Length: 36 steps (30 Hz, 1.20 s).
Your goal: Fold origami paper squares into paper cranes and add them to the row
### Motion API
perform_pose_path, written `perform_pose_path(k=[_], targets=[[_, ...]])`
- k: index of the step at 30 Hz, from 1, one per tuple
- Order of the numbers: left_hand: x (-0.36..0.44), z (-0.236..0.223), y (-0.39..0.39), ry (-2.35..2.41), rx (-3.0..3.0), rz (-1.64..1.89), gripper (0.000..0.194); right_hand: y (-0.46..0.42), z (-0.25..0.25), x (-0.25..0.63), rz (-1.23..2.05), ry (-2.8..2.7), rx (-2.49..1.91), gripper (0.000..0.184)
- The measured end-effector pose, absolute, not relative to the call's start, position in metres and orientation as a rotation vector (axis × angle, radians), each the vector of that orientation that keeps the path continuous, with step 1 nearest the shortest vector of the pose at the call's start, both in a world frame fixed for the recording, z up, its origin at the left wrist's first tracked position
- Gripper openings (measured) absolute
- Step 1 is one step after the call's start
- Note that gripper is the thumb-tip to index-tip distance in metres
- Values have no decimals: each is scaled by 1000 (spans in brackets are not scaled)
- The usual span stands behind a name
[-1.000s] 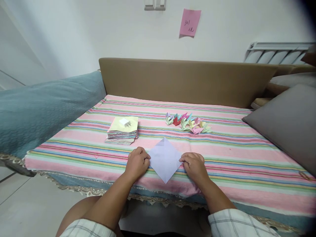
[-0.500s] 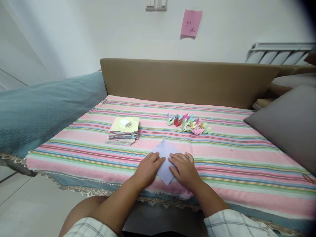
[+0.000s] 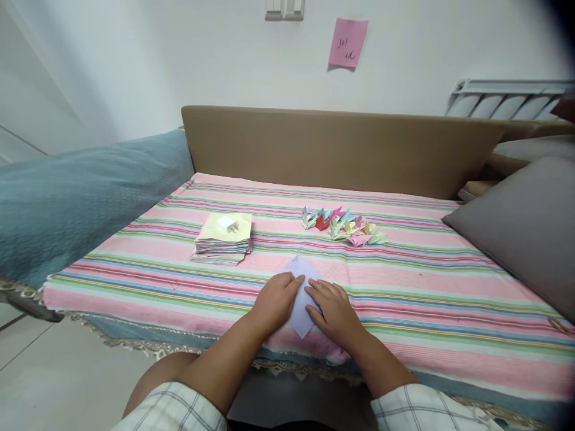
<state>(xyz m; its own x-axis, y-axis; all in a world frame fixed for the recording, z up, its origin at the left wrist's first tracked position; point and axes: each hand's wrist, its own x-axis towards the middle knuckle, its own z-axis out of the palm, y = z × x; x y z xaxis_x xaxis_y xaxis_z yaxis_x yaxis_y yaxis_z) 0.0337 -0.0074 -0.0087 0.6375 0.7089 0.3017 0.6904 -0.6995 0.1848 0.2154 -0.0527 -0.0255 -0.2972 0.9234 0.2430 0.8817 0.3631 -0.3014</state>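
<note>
A pale lilac sheet of paper [image 3: 302, 308] lies as a diamond on the striped cloth in front of me, its far and near corners showing. My left hand [image 3: 278, 302] rests over its left side, fingers laid down and close together, with the fingertips on the paper. On the right side, my right hand [image 3: 333, 306] lies flat, fingers slightly apart and the thumb toward the near corner. Both side corners of the sheet are hidden under the hands. Beyond it sits a cluster of small folded paper cranes [image 3: 344, 227] in several colours.
Left of the hands stands a stack of square paper [image 3: 222, 246] with a white plug adapter [image 3: 227, 224] on top. The striped cloth [image 3: 404, 281] covers the sofa seat. A grey cushion [image 3: 530, 233] is at right, a blue armrest [image 3: 90, 191] at left, a brown backrest [image 3: 336, 149] behind.
My left hand has slid slightly up and right over the paper, its fingers now closer together. My right hand has shifted only a little. The sheet stays nearly in place.
</note>
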Motion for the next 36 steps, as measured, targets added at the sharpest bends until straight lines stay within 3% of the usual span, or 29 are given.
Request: perform_pose_path(k=[8,25,30,31,34,36], targets=[[48,-13,0,1148,2797,399,42,-52,-26,215,134,-2253,-1564,42],[19,-3,19,1516,2692,310,41,-51,-28,224,147,-2269,-1549,45],[-4,5,5,1296,2722,348,34,-51,-22,244,250,-2271,-1527,51],[-10,6,2,1204,2718,321,41,-51,-21,248,288,-2280,-1502,56],[-24,6,-4,1082,2684,224,85,-50,-20,259,381,-2276,-1456,72],[-29,4,-5,1089,2671,200,92,-48,-20,263,413,-2265,-1441,73]])
